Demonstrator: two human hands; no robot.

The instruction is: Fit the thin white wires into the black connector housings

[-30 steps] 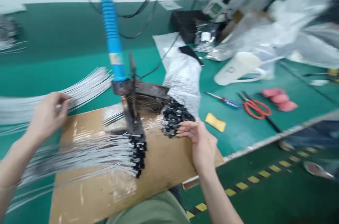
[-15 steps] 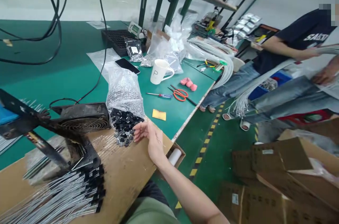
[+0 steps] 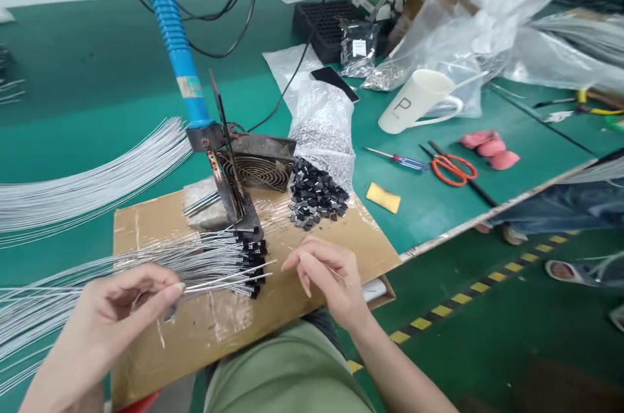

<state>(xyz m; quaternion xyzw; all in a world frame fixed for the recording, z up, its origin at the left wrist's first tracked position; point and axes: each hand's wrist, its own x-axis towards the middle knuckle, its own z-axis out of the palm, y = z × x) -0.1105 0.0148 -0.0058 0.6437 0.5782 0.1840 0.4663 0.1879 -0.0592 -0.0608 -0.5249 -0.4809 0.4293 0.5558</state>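
Observation:
Between the thumb and fingers of my left hand (image 3: 131, 309) are thin white wires, their bare ends pointing right. My right hand (image 3: 331, 276) is just right of those ends, thumb and index finger closed together; whatever it may pinch is too small to name. Beneath the held wires lies a bundle of white wires with black caps (image 3: 251, 263) on a cardboard sheet (image 3: 292, 283). Small black caps (image 3: 314, 195) spill from a clear plastic bag (image 3: 324, 127) behind my right hand. A soldering iron with a blue handle (image 3: 175, 49) stands over the bundle, beside a black fan (image 3: 258, 169).
More white wires (image 3: 92, 185) lie at the left on the green table (image 3: 63, 107). On the right are a white mug (image 3: 414, 101), a screwdriver (image 3: 400, 159), orange scissors (image 3: 453, 169), a yellow sponge (image 3: 383, 198) and pink lumps (image 3: 492, 147). A person's legs (image 3: 550, 208) show beyond the edge.
The view has turned left and down. My left hand has come into view with wires in it. My right hand has moved away from the black caps toward the wire ends.

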